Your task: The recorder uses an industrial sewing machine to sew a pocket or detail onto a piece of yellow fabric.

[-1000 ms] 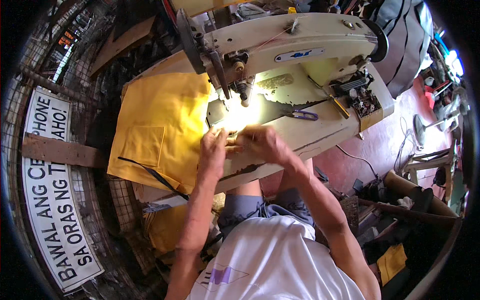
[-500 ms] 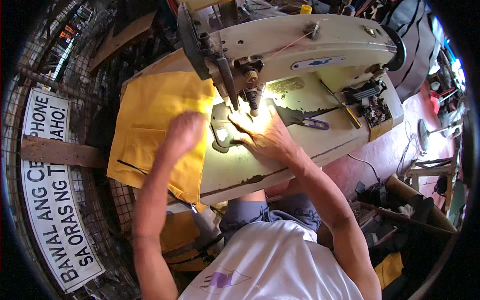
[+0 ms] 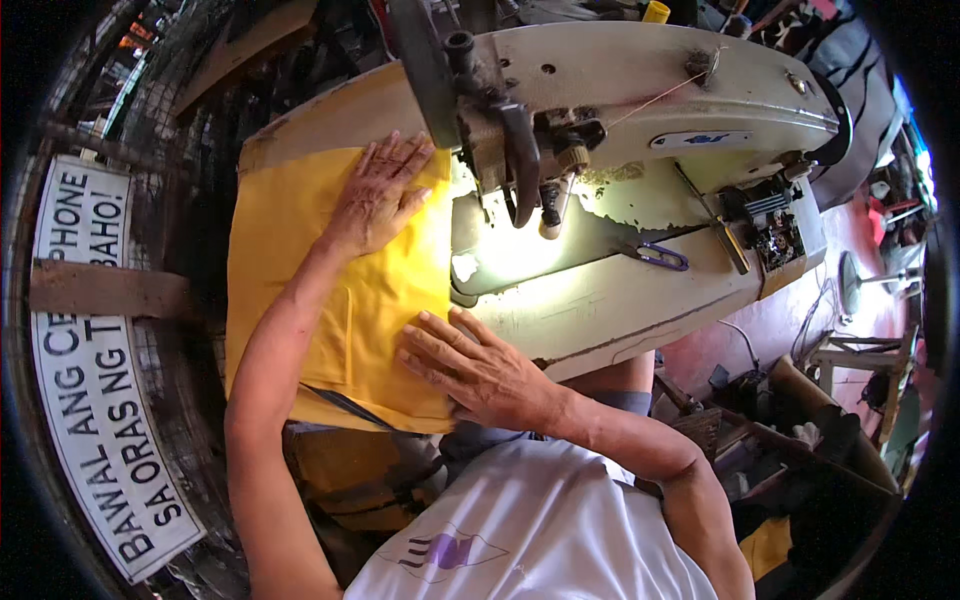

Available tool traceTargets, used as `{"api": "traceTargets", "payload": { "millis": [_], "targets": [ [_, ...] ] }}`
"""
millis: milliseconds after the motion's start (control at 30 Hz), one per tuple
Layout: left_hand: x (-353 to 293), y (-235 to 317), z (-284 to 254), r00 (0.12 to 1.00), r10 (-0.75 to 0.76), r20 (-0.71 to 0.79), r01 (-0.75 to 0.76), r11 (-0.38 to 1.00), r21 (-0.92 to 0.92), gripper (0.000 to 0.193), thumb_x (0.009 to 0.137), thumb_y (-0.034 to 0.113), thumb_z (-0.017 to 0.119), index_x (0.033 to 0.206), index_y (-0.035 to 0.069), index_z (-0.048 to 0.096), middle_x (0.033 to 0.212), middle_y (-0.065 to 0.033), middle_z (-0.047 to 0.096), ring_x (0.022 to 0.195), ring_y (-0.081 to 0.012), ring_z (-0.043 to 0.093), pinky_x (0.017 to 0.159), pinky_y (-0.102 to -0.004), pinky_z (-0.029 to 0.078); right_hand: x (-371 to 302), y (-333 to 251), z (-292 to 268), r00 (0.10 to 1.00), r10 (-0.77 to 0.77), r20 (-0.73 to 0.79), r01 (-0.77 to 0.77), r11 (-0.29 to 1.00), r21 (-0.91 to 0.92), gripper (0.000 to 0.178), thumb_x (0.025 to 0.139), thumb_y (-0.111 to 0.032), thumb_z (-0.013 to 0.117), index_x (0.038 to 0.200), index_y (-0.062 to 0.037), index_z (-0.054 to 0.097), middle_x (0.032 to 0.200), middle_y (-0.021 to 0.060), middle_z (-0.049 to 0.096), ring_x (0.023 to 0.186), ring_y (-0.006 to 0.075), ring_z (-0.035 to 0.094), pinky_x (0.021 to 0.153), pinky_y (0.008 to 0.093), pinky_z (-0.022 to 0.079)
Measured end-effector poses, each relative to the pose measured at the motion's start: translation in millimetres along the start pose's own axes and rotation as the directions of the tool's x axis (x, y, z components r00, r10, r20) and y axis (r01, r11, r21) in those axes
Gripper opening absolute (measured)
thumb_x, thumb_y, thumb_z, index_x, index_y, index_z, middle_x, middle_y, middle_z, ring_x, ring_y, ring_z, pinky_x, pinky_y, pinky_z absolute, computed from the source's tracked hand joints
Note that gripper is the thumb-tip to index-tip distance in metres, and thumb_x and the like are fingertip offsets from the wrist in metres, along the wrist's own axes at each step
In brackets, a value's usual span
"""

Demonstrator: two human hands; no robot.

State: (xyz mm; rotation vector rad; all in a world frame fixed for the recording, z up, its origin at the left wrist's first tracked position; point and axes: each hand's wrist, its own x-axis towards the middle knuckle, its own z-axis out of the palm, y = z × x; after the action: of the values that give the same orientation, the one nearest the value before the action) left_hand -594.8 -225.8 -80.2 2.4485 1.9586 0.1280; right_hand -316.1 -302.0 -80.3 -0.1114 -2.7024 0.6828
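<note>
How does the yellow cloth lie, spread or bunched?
Spread: the yellow cloth lies broad and mostly flat, slightly creased, the left hand laid on it, the right hand at its edge.

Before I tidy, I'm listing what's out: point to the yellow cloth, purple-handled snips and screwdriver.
Yellow cloth (image 3: 370, 300), head view: on its uncovered middle.
Purple-handled snips (image 3: 662, 265), head view: on the loop handle.
Screwdriver (image 3: 734, 248), head view: on its yellow handle.

A: Head cam set where?
B: On the head, fisheye, looking down at left hand (image 3: 382, 197) and right hand (image 3: 492, 377), fairly near.
A: Coverage?
B: Machine (image 3: 600, 95) beyond the hands, shirt (image 3: 540, 525) this side, sign (image 3: 78, 385) well left.
</note>
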Motion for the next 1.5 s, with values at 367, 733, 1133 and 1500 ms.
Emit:
{"api": "traceTargets", "payload": {
  "millis": [367,733,1133,1500],
  "targets": [
    [-23.0,101.6,3.8,0.971,-0.146,-0.192,0.151,0.988,0.015,0.055,0.094,0.025,0.05,0.147,0.014,0.038,0.156,-0.0077,0.029,0.142,-0.042,0.025,0.115,-0.0586,0.018,-86.6,-5.3,-25.8,0.985,0.046,0.166,-0.016,0.984,-0.176,0.061,0.087,-0.021,0.046,0.146,-0.0111,0.039,0.153,0.007,0.034,0.143,0.0258,0.03,0.119,0.0446,0.022],
    [-32.7,120.4,-6.3,0.961,-0.264,-0.078,0.27,0.958,0.091,0.054,0.095,0.023,0.046,0.146,0.009,0.037,0.155,-0.0123,0.027,0.142,-0.0428,0.023,0.114,-0.0613,0.018,-95.9,-1.9,-38.6,0.985,0.027,0.172,-0.013,0.996,-0.084,0.059,0.084,-0.021,0.046,0.142,-0.0113,0.046,0.151,0.0075,0.038,0.141,0.0284,0.033,0.117,0.0466,0.026],
    [-5.5,83.7,13.0,0.992,-0.115,-0.043,0.117,0.992,0.043,0.049,0.098,0.021,0.041,0.146,0.011,0.037,0.158,-0.0108,0.023,0.145,-0.0381,0.018,0.118,-0.0571,0.012,-80.0,5.6,-36.9,0.993,0.083,0.079,-0.074,0.991,-0.114,0.052,0.088,-0.018,0.048,0.139,-0.0107,0.047,0.146,0.0091,0.043,0.139,0.0317,0.036,0.116,0.0453,0.028],
    [-25.5,117.1,3.2,0.989,-0.111,-0.102,0.121,0.987,0.105,0.05,0.096,0.021,0.041,0.143,0.004,0.04,0.153,-0.0106,0.033,0.145,-0.0349,0.02,0.116,-0.0584,0.015,-103.8,-16.4,-54.2,0.979,0.166,0.121,-0.158,0.985,-0.07,0.048,0.087,-0.017,0.05,0.134,-0.0096,0.054,0.143,0.0099,0.048,0.137,0.033,0.038,0.113,0.0496,0.03]
  ]
}}
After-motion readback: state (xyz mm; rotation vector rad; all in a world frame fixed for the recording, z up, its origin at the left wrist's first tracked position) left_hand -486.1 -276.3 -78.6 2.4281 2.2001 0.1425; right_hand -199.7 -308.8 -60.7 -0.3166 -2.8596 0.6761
